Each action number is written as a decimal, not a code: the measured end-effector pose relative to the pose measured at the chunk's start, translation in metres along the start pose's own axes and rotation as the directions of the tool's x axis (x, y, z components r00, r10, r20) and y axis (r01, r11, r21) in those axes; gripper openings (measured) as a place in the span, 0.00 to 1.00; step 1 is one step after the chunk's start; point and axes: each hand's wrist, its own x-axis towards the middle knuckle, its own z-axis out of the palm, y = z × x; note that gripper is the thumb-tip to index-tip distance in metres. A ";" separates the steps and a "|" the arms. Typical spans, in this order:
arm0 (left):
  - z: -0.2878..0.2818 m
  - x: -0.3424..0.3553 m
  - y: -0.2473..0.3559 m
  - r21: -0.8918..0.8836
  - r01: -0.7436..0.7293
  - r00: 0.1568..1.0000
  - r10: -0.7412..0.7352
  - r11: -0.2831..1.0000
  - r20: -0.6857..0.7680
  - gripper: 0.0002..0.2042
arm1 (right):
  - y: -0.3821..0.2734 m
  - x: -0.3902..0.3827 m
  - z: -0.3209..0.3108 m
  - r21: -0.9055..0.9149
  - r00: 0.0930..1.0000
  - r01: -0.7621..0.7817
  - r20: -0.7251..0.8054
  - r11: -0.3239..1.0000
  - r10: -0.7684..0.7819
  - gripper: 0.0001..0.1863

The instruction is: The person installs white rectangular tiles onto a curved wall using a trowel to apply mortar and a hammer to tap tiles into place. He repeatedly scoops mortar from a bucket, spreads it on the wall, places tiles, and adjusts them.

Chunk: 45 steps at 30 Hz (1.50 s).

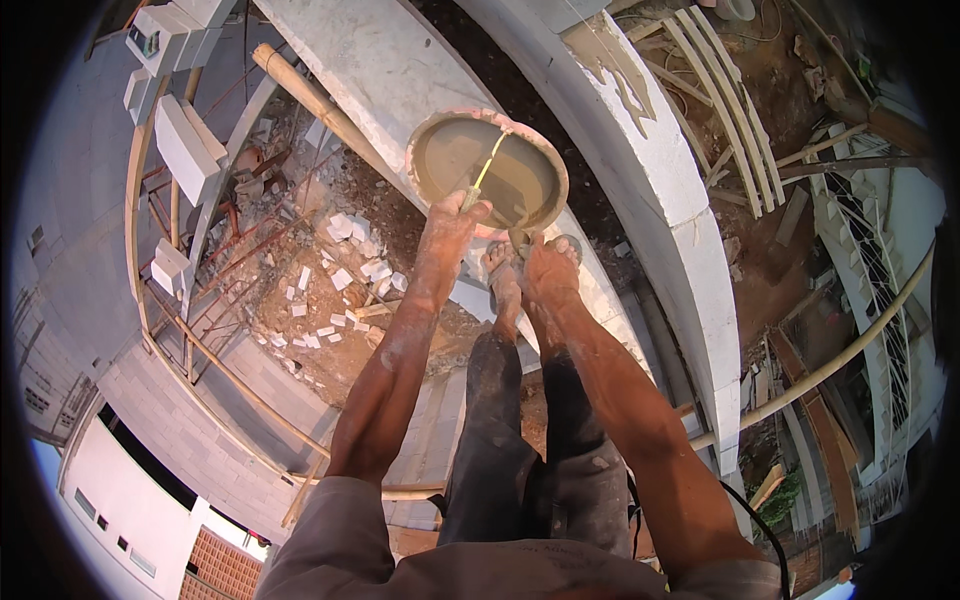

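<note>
A round, pinkish-rimmed tub (562,190) of wet grey mortar (450,150) rests on the pale plank-like ledge in front of my feet. From its far rim a yellow cord (489,160) runs toward me into a pale sleeve. My left hand (452,222) is closed around that sleeve, above the tub's near left side. At the near right rim my right hand (551,268) is closed around a mortar-smeared tool (519,240); its tip shows by the rim, and the hand hides the rest. My bare feet (502,270) stand just behind the tub.
A light block wall (690,240) curves along the right. White blocks (185,150) sit on scaffolding at left. Far below lie broken block pieces (340,278) and rubble. Bamboo poles (320,105) cross at left, another (830,370) at right. The ledge (345,40) is narrow, with drops beside it.
</note>
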 end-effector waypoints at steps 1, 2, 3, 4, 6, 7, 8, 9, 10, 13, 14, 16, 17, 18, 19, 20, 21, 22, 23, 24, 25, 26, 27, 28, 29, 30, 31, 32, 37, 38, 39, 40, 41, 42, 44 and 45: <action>0.000 -0.001 -0.001 -0.033 -0.070 0.997 0.071 0.997 0.038 0.14 | 0.004 0.001 0.006 -0.024 1.000 -0.014 0.007 1.000 0.014 0.29; -0.005 0.000 0.000 -0.020 0.044 0.997 -0.043 0.999 0.065 0.15 | 0.010 0.004 0.008 -0.150 0.999 0.048 0.032 0.988 -0.043 0.25; -0.008 -0.001 0.001 0.063 0.023 0.998 -0.026 0.998 0.051 0.15 | 0.013 0.006 0.011 -0.166 0.997 0.069 -0.023 0.984 -0.073 0.23; -0.012 0.001 0.002 0.149 -0.008 0.999 0.001 0.989 0.045 0.15 | 0.017 0.009 0.011 -0.196 0.991 0.082 -0.090 0.977 -0.101 0.23; -0.016 0.011 0.003 0.290 -0.137 0.989 0.145 0.947 -0.006 0.16 | 0.022 0.015 0.008 -0.230 0.992 0.062 -0.095 0.971 -0.086 0.21; -0.017 0.022 0.005 0.278 -0.205 0.977 0.215 0.939 -0.008 0.17 | 0.025 0.020 0.005 -0.250 0.994 0.061 -0.077 0.966 -0.083 0.21; -0.020 0.034 0.007 0.276 -0.219 0.973 0.230 0.936 -0.008 0.18 | 0.026 0.024 0.001 -0.268 0.992 0.063 -0.093 0.961 -0.091 0.21; -0.023 0.041 0.005 0.277 -0.227 0.971 0.239 0.934 -0.010 0.18 | 0.027 0.028 -0.003 -0.261 0.992 0.061 -0.087 0.963 -0.087 0.20; -0.026 0.047 0.005 0.252 -0.195 0.978 0.207 0.948 -0.024 0.19 | 0.027 0.032 -0.007 -0.250 0.987 0.068 -0.126 0.966 -0.102 0.20; -0.034 0.045 0.001 0.192 -0.103 0.994 0.108 0.976 -0.019 0.21 | 0.023 0.044 -0.015 -0.221 0.981 0.060 -0.168 0.973 -0.099 0.17; -0.033 0.038 -0.002 0.181 -0.073 0.997 0.072 0.981 0.014 0.21 | 0.021 0.046 -0.017 -0.213 0.980 0.053 -0.174 0.976 -0.091 0.16; -0.030 0.019 -0.003 0.146 -0.048 0.997 0.038 0.988 0.070 0.23 | 0.016 0.045 -0.018 -0.171 0.978 0.055 -0.189 0.984 -0.087 0.17; -0.026 0.012 -0.002 0.115 -0.061 0.995 0.051 0.992 0.087 0.24 | 0.013 0.042 -0.019 -0.140 0.973 0.054 -0.217 0.989 -0.084 0.17; -0.020 0.006 -0.001 0.086 -0.050 0.993 0.041 0.995 0.106 0.26 | 0.011 0.038 -0.019 -0.119 0.975 0.032 -0.215 0.992 -0.058 0.18; -0.015 0.001 0.001 0.089 -0.055 0.995 0.047 0.995 0.089 0.26 | 0.010 0.034 -0.019 -0.104 0.979 -0.007 -0.206 0.995 -0.015 0.18; -0.012 -0.004 0.002 0.099 -0.029 0.997 0.021 0.995 0.078 0.27 | 0.009 0.029 -0.018 -0.124 0.976 -0.002 -0.217 0.992 -0.025 0.22; -0.010 -0.011 0.002 0.109 0.003 0.998 -0.010 0.994 0.067 0.27 | 0.009 0.025 -0.018 -0.124 0.979 0.005 -0.202 0.992 -0.030 0.22; -0.010 -0.016 0.002 0.094 0.005 0.998 -0.011 0.996 0.058 0.27 | 0.009 0.022 -0.016 -0.135 0.979 0.003 -0.203 0.991 -0.031 0.22; -0.013 -0.018 0.001 0.077 0.003 0.998 -0.008 0.997 0.057 0.27 | 0.011 0.020 -0.014 -0.147 0.971 0.015 -0.234 0.989 -0.050 0.22; -0.016 -0.019 0.000 0.059 -0.008 0.999 0.005 0.998 0.052 0.27 | 0.012 0.020 -0.010 -0.131 0.966 0.037 -0.251 0.991 -0.070 0.22; -0.020 -0.019 -0.003 0.059 -0.015 0.998 0.011 0.998 0.064 0.28 | 0.013 0.021 -0.005 -0.106 0.968 0.049 -0.239 0.993 -0.073 0.22; -0.023 -0.018 -0.006 0.058 -0.023 0.997 0.019 0.998 0.069 0.28 | 0.014 0.024 0.000 -0.116 0.973 0.045 -0.220 0.992 -0.070 0.21; -0.025 -0.017 -0.010 0.069 0.020 0.998 -0.025 0.997 0.064 0.28 | 0.014 0.027 0.006 -0.118 0.965 0.067 -0.244 0.991 -0.094 0.21; -0.024 -0.015 -0.015 0.072 0.019 0.998 -0.024 0.997 0.063 0.27 | 0.013 0.032 0.012 -0.145 0.967 0.070 -0.234 0.987 -0.103 0.21; -0.024 -0.013 -0.020 0.084 -0.037 0.999 0.033 0.996 0.042 0.27 | 0.012 0.036 0.018 -0.173 0.967 0.070 -0.231 0.982 -0.110 0.21; -0.023 -0.010 -0.025 0.094 -0.035 0.999 0.032 0.995 0.034 0.26 | 0.010 0.042 0.021 -0.207 0.977 0.036 -0.197 0.978 -0.077 0.21; -0.023 -0.015 -0.033 0.110 -0.005 1.000 0.003 0.994 0.024 0.26 | 0.009 0.045 0.024 -0.197 0.977 0.057 -0.190 0.979 -0.095 0.21; -0.025 -0.010 -0.037 0.169 -0.030 0.999 0.036 0.985 -0.032 0.24 | 0.009 0.046 0.025 -0.194 0.986 0.051 -0.148 0.980 -0.081 0.21; -0.056 0.034 -0.060 0.266 -0.229 0.919 0.298 0.936 -0.257 0.19 | 0.027 0.032 0.013 0.209 0.997 -0.043 -0.051 0.977 0.055 0.25; -0.066 0.050 -0.064 0.313 -0.295 0.863 0.392 0.903 -0.318 0.17 | 0.034 0.027 0.010 0.242 0.998 -0.023 -0.055 0.970 0.037 0.28; -0.076 0.066 -0.069 0.382 -0.229 0.860 0.370 0.895 -0.351 0.17 | 0.041 0.025 0.008 0.264 0.999 0.026 -0.043 0.964 -0.015 0.28; -0.088 0.081 -0.073 0.452 -0.185 0.849 0.373 0.873 -0.373 0.16 | 0.048 0.024 0.007 0.263 0.999 0.022 0.017 0.965 -0.028 0.29; -0.098 0.090 -0.079 0.513 -0.131 0.844 0.366 0.849 -0.391 0.16 | 0.054 0.025 0.005 0.263 0.998 0.003 0.067 0.965 -0.022 0.30; -0.107 0.093 -0.087 0.484 -0.124 0.846 0.347 0.866 -0.404 0.16 | 0.058 0.025 0.005 0.286 0.999 0.039 0.015 0.957 -0.046 0.34; -0.115 0.093 -0.102 0.409 -0.085 0.872 0.267 0.908 -0.411 0.17 | 0.068 0.023 0.000 0.394 0.991 0.034 0.103 0.918 -0.081 0.35; -0.113 0.090 -0.110 0.448 -0.075 0.856 0.288 0.891 -0.430 0.18 | 0.072 0.019 -0.004 0.443 0.985 -0.018 0.164 0.897 -0.061 0.35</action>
